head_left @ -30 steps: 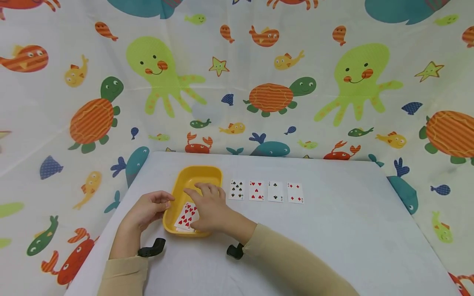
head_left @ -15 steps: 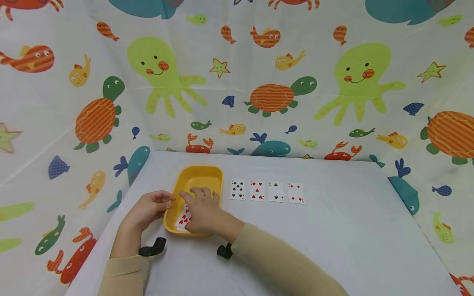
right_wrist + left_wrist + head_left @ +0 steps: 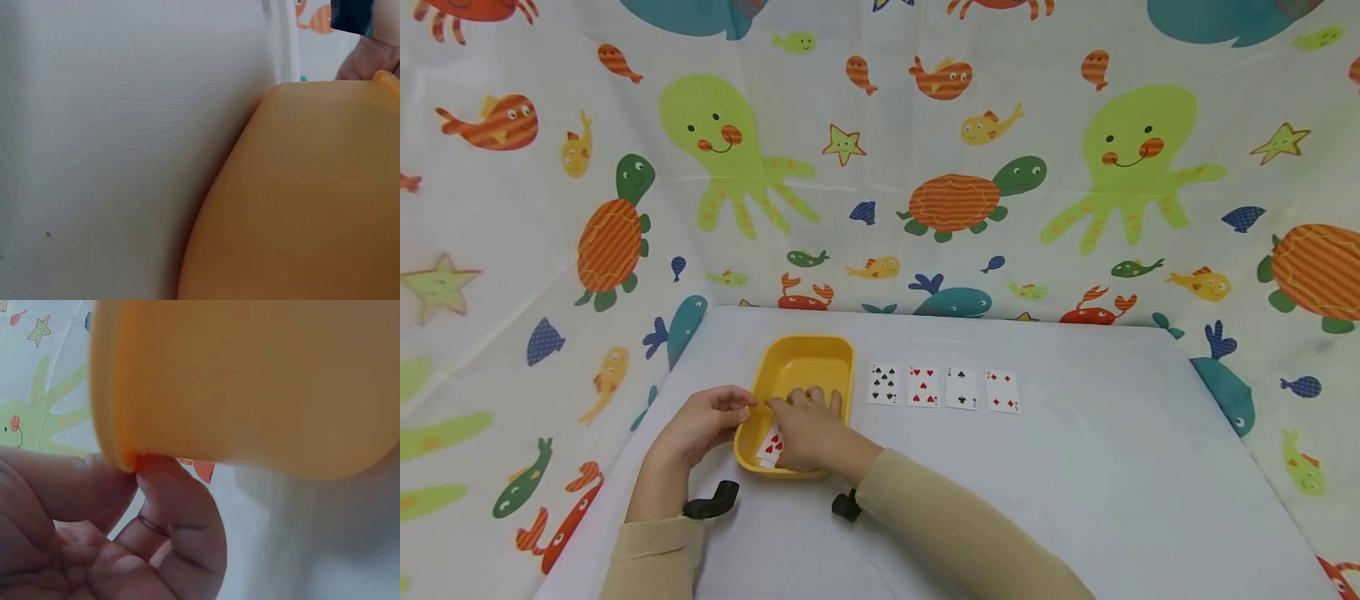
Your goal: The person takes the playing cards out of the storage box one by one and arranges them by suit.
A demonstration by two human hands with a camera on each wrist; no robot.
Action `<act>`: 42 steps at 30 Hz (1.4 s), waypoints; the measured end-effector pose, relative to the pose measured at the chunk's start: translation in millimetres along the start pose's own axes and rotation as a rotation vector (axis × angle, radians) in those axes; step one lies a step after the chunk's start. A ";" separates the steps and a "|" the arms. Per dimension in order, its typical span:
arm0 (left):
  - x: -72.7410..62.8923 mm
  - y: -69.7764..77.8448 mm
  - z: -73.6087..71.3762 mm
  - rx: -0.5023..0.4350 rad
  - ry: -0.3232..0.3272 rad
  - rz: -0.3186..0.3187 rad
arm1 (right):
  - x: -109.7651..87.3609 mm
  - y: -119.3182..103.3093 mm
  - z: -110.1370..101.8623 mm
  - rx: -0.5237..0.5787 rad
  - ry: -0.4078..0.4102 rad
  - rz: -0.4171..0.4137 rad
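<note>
A yellow tray (image 3: 802, 354) stands on the table, left of centre. My left hand (image 3: 703, 423) is at its left side; in the left wrist view, thumb and finger pinch the tray's rim (image 3: 107, 394). My right hand (image 3: 812, 433) reaches into the near half of the tray, fingers bent down over playing cards. A hearts card (image 3: 770, 446) shows face up beside the right thumb, the edge of another card under it. The right hand covers the rest, so I cannot tell whether its fingers grip a card. The right wrist view shows the tray's outer wall (image 3: 300, 187).
Right of the tray, playing cards lie face up in a row: spades (image 3: 883, 384), hearts (image 3: 922, 387), the two of clubs (image 3: 962, 389) and diamonds (image 3: 1002, 392). A sea-animal cloth (image 3: 880, 108) hangs behind the white table (image 3: 1075, 483).
My right hand has moved left and down into the tray, covering more of the hearts card. Its fingers have drawn closer together. The left hand stays at the rim.
</note>
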State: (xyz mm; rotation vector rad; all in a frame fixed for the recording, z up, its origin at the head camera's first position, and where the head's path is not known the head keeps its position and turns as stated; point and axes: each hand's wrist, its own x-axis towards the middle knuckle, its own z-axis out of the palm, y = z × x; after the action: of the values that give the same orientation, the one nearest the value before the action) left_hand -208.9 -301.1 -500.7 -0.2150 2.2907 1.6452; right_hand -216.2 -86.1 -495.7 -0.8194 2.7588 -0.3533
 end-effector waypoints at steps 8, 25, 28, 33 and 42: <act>-3.0 4.3 0.7 0.013 0.014 -0.007 | 6.2 1.1 6.3 -0.009 -0.009 0.004; -3.8 3.6 2.5 0.003 0.019 -0.011 | 6.7 0.7 9.4 -0.031 0.009 -0.006; -5.9 5.8 3.3 0.011 0.020 -0.008 | 6.4 0.8 9.5 -0.025 0.013 -0.011; -7.0 6.4 2.6 0.010 0.020 -0.009 | 5.3 0.4 8.4 -0.004 0.012 -0.021; -6.3 4.3 4.7 0.010 0.030 -0.006 | 4.7 1.4 7.3 -0.001 0.028 -0.023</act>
State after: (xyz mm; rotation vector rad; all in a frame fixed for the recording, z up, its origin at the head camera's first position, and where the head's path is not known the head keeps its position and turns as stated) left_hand -203.6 -295.7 -496.1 -0.2460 2.3174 1.6376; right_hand -218.6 -88.8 -503.7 -0.8529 2.7780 -0.3709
